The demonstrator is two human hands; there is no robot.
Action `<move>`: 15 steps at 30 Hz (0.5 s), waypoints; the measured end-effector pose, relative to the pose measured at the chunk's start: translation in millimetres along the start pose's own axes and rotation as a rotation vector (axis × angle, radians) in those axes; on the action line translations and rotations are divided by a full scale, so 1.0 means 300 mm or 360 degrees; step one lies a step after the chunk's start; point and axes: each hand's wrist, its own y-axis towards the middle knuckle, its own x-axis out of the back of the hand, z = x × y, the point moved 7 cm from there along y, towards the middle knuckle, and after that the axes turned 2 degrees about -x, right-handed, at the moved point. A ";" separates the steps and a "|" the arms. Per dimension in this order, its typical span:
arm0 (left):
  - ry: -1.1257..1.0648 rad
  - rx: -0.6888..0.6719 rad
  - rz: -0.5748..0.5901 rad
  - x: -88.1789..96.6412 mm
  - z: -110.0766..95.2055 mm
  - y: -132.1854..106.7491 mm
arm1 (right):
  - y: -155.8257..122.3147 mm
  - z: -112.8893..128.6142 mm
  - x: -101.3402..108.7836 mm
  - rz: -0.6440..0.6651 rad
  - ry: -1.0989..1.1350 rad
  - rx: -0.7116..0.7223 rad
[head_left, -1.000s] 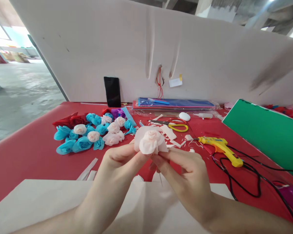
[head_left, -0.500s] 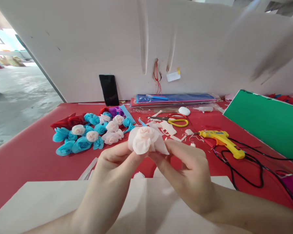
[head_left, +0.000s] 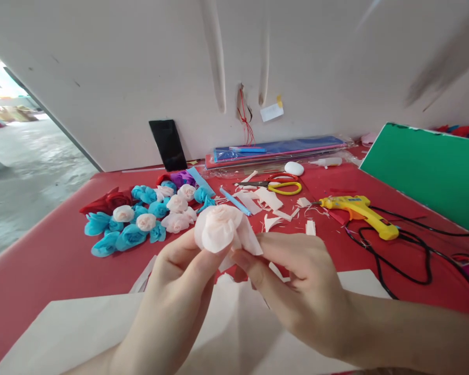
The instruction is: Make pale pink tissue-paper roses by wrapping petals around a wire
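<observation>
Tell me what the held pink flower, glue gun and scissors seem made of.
The pale pink flower: probably crepe or tissue paper, matte; its petals look thin and slightly translucent.
The yellow glue gun: likely hard plastic with a mild sheen, judging by its smooth, moulded body.
The scissors: blades seemingly dull metal, being thin and dark; handles perhaps smooth plastic, given their even red and yellow.

On the red counter [head_left: 42, 250], paper roses [head_left: 131, 237] lie near the left edge, scissors [head_left: 272, 184] toward the back edge, a yellow glue gun [head_left: 365, 212] toward the right, big white paper [head_left: 97, 328] in front.
</observation>
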 end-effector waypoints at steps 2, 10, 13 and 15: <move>-0.0053 0.0039 0.0039 -0.006 0.003 -0.002 | 0.000 -0.016 -0.008 0.0080 0.0127 -0.0173; -0.0097 0.0173 0.0033 -0.003 0.004 0.003 | -0.014 -0.046 -0.046 0.0268 0.0681 -0.0573; -0.0083 0.0193 0.0042 -0.007 -0.005 -0.002 | -0.010 -0.049 -0.048 0.0290 0.0759 -0.0577; -0.0106 0.0222 0.0118 -0.021 -0.007 -0.006 | -0.006 -0.043 -0.050 0.0355 0.0891 -0.0509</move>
